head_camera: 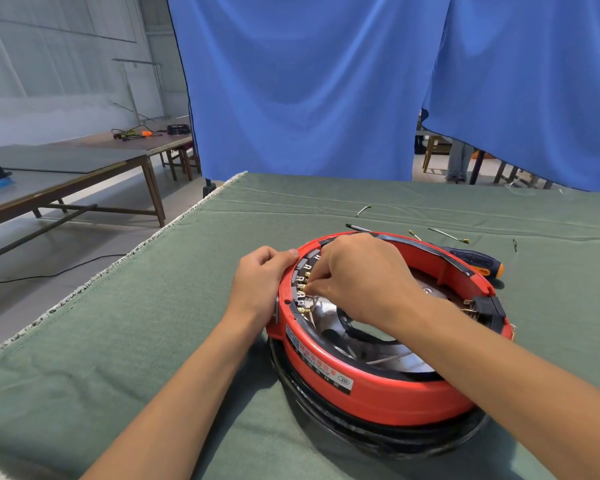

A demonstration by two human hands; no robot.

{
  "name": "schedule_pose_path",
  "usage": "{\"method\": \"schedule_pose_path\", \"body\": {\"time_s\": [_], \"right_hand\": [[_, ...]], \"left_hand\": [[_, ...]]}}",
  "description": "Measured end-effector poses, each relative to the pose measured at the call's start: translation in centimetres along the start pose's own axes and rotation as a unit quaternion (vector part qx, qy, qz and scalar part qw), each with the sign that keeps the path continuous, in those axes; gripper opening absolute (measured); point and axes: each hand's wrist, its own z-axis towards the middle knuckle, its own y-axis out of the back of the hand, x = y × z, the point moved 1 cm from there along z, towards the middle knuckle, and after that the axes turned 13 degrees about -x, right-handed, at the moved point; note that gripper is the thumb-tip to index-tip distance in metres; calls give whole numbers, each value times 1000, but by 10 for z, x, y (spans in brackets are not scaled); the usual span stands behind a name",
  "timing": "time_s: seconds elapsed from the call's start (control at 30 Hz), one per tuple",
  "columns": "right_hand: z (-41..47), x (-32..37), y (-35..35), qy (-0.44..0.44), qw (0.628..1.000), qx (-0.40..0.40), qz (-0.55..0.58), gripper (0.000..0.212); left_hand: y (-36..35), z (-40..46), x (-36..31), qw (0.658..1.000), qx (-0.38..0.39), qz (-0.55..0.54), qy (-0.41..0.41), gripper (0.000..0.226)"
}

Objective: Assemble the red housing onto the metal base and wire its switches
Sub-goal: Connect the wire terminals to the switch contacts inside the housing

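Observation:
A round red housing [371, 393] sits on a black ring and a shiny metal base [329, 315] on the green cloth. Along its left inner wall runs a row of grey switches with brass terminals [301, 285]. My left hand [262, 282] grips the housing's outer left rim, thumb on top. My right hand [357, 277] reaches inside and pinches a small brass connector at one of the switch terminals. A black plug socket [485, 308] sits on the right rim.
A screwdriver with a black and orange handle [478, 261] lies behind the housing. Several loose short wires [447, 234] lie on the green cloth [153, 306] beyond it. Blue curtains hang behind the table. The table's left edge [125, 258] drops to the floor.

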Motion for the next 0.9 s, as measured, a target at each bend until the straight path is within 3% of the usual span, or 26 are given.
{"method": "schedule_pose_path", "body": {"time_s": [0.57, 0.9], "right_hand": [[-3, 7, 2, 33, 999, -6, -31, 19], [-2, -1, -2, 9, 1000, 15, 18, 17]], "left_hand": [[-1, 2, 5, 998, -50, -5, 25, 27], [2, -1, 2, 1000, -23, -5, 1, 29]]}}
